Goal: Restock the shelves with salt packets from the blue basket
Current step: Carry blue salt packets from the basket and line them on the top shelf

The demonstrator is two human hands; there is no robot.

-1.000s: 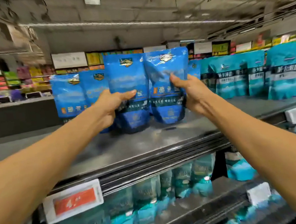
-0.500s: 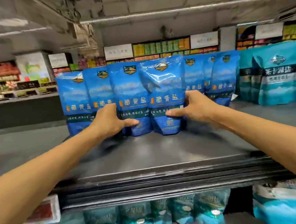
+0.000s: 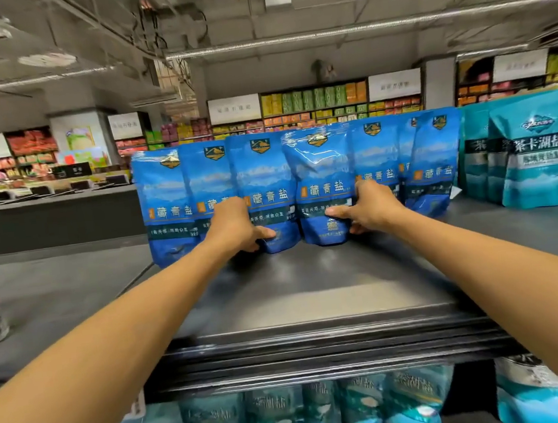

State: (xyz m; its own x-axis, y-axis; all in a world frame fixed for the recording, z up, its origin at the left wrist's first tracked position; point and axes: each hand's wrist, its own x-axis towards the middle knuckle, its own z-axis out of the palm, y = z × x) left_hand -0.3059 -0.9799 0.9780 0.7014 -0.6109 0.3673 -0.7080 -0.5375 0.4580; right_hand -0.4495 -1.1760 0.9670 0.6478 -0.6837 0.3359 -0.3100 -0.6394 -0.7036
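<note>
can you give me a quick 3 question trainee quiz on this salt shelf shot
1. True or false: the left hand holds a blue salt packet that stands on the top shelf.
2. Which packets stand to the right of the blue row? A) red ones B) teal packets C) yellow ones
3. Fill in: the right hand grips the lower part of the ____ packet, next to the one in the left hand.

Key: 1 true; 2 B; 3 blue
</note>
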